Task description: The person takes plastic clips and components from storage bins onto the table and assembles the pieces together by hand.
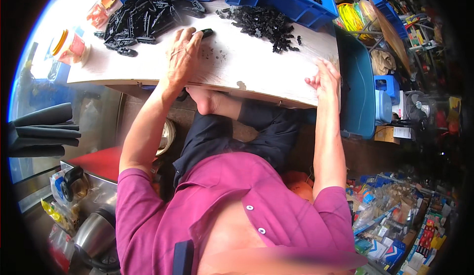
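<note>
Our curled left hand (181,52) perhaps steadies a black part (207,32), grip unclear; our half-open right hand (327,78) seems empty.

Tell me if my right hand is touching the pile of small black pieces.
Apart: the head view shows white tabletop between the right hand and the pile of small black pieces.

free near tabletop (281,73), black piles (269,26) behind, gap between them apparently narrow
</note>
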The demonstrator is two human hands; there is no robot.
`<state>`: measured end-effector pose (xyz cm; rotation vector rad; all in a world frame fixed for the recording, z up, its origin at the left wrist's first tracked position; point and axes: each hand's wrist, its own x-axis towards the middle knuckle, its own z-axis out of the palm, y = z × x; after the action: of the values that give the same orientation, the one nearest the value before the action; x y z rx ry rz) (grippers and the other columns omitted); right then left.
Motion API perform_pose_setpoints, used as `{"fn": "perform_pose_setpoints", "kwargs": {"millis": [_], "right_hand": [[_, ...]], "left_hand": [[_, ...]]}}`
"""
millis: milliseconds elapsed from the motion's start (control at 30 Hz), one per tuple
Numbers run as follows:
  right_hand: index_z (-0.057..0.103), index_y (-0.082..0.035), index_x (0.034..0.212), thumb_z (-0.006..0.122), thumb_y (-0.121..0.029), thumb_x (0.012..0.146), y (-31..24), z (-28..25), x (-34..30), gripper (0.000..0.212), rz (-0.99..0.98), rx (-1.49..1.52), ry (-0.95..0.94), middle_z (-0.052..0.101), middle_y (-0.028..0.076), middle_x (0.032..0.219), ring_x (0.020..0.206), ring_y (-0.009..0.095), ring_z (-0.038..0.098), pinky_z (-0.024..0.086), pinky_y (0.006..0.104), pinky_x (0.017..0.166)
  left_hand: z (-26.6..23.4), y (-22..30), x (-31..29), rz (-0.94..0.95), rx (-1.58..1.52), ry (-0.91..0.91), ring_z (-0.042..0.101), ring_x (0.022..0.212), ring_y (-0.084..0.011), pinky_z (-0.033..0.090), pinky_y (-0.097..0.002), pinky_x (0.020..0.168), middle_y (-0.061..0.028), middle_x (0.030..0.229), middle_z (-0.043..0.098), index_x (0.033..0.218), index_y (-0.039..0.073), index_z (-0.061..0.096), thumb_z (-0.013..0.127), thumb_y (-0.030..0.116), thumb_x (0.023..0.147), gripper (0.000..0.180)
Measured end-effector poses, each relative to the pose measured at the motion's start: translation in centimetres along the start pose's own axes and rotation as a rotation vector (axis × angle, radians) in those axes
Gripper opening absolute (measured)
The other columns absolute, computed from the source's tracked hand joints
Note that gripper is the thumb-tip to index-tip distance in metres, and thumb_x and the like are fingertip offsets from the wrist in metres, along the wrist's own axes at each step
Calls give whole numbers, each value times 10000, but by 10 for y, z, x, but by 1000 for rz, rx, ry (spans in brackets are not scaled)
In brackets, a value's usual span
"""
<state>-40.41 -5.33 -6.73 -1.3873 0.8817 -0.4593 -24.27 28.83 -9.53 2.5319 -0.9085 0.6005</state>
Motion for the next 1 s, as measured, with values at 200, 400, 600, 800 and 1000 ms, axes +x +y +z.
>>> {"fn": "perform_pose_setpoints", "kwargs": {"millis": [200, 400, 600, 800, 1000], "right_hand": [[683, -113, 1061, 734, -175, 799, -13, 33, 12, 274, -87, -415, -96, 497, 11, 569, 370, 102, 440, 486, 307, 362], [691, -74, 1043, 738, -221, 810, -15, 44, 17, 280, -168, -739, -122, 588, 40, 603, 327, 96, 413, 365, 266, 307], [696, -76, 882, 722, -223, 797, -11, 35, 18, 172, -222, -709, -153, 538, 25, 553, 377, 121, 481, 444, 296, 342], [683, -52, 889, 687, -154, 822, -3, 36, 24, 122, -182, -637, -180, 552, 20, 597, 369, 90, 440, 411, 277, 322], [675, -49, 919, 685, -156, 827, -6, 28, 19, 142, -143, -538, -159, 552, 16, 604, 361, 90, 439, 418, 276, 330]], "left_hand": [[4, 52, -45, -149, -710, 201, 630, 949, -333, 512, -382, 830, -146, 1088, 636, 1108, 25, 612, 673, 31, 779, 334], [-2, 103, -60, -288, -907, 155, 641, 730, -136, 507, -257, 667, -78, 808, 671, 1035, 16, 663, 630, 0, 848, 191], [-1, 129, -49, -439, -1196, -12, 597, 826, -93, 479, -251, 762, -49, 867, 674, 1062, 8, 666, 626, 75, 896, 183], [22, 133, -45, -522, -1391, -121, 556, 798, -48, 454, -216, 725, 5, 859, 638, 1087, 0, 647, 617, 115, 932, 195], [24, 133, -42, -510, -1385, -163, 550, 731, -47, 475, -220, 668, 14, 822, 623, 1097, 3, 639, 629, 139, 935, 212]]}}
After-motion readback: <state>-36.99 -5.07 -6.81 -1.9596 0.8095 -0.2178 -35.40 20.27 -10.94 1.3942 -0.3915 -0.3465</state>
